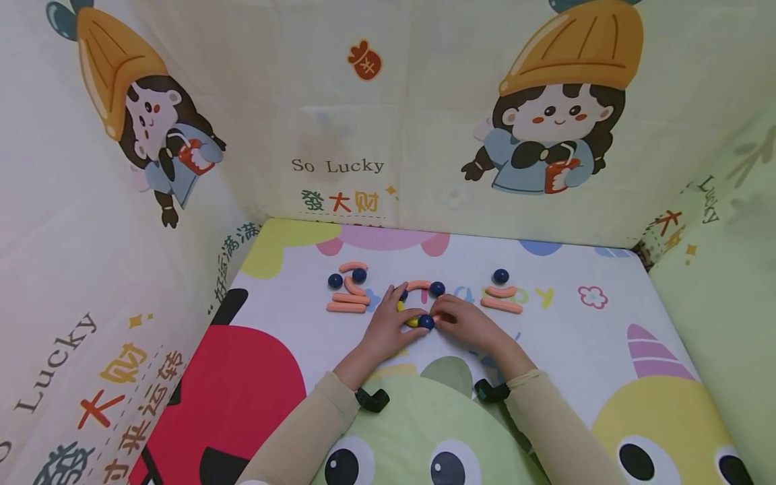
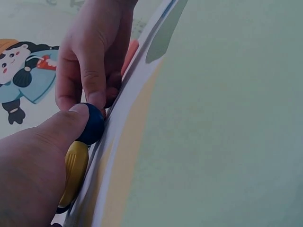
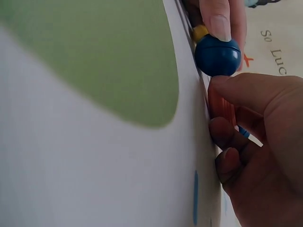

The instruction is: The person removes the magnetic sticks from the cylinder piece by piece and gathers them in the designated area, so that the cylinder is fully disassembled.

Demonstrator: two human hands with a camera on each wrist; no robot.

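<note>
On the table, a ring of dark blue balls and curved rods lies between the two hands. My left hand pinches the near blue ball, its thumb on top in the left wrist view. A curved yellow rod runs from that ball beneath the left hand. My right hand holds a ribbed orange-pink rod between thumb and fingers, with its end right at the same ball. Across the ring's far side, a curved pink rod meets another blue ball.
Left of the hands lie several pink rods, straight and curved, with two blue balls. To the right are a blue ball, a curved pink rod and a straight one. A printed cloth wall stands behind the table.
</note>
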